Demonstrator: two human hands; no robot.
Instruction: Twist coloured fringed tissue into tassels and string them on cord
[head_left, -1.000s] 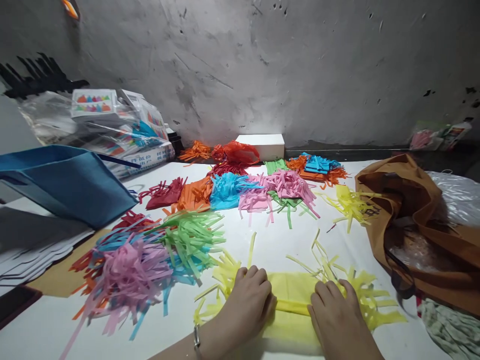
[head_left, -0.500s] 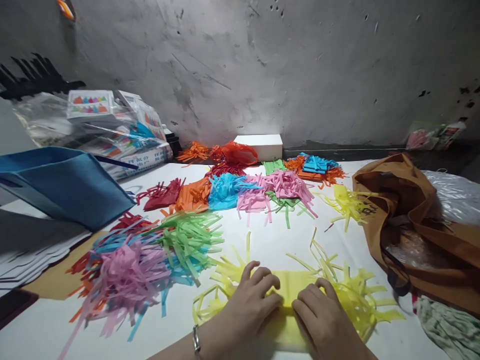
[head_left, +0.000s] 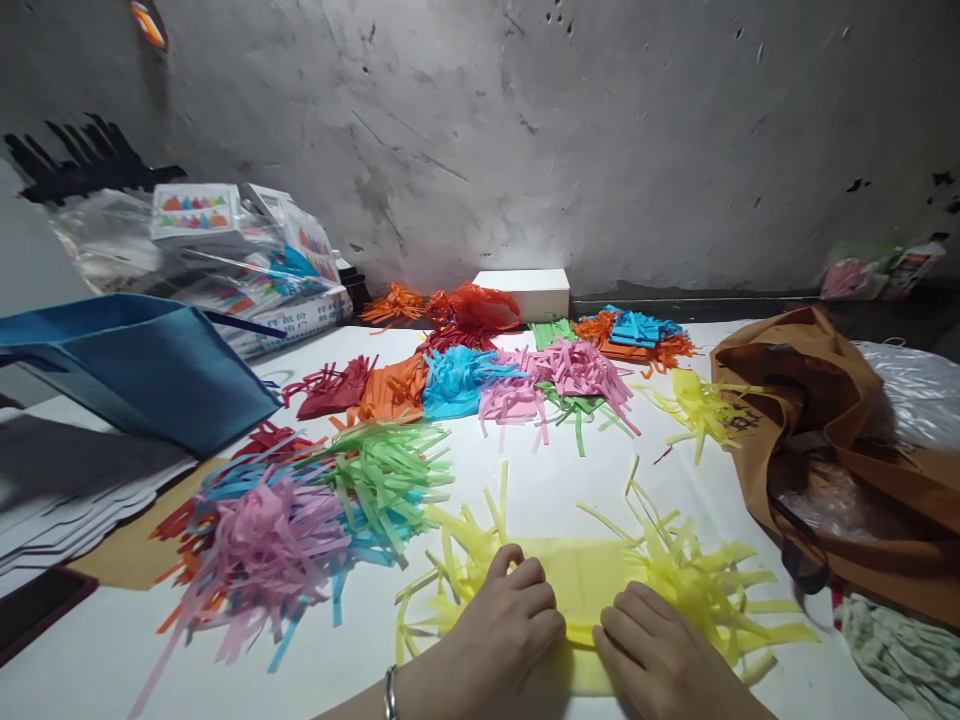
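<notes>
A yellow fringed tissue paper sheet (head_left: 589,575) lies on the white table close to me, its cut strips spreading out to both sides. Across its solid middle band runs a narrow fold. At the left end of that fold, my left hand (head_left: 502,625) has its fingers curled and closed on the paper; a silver bracelet circles the wrist. My right hand (head_left: 660,645) is closed on the fold's right end, fingers bent side by side. Both thumbs are mostly hidden. Beyond my left hand sits a loose heap of pink, green, blue and orange fringed tissue (head_left: 281,540).
Colourful folded tassel bundles (head_left: 454,385) line the table's back, near a white box (head_left: 525,293). To the left stand a blue fabric bin (head_left: 150,370) and plastic-wrapped boxes (head_left: 199,212). A brown bag (head_left: 757,470) slumps at right beside a crumpled cloth (head_left: 892,650).
My hands have come slightly nearer to me along with the fold, and more flat yellow paper shows beyond them. My left fingers are more tightly curled. The whole view has shifted slightly.
</notes>
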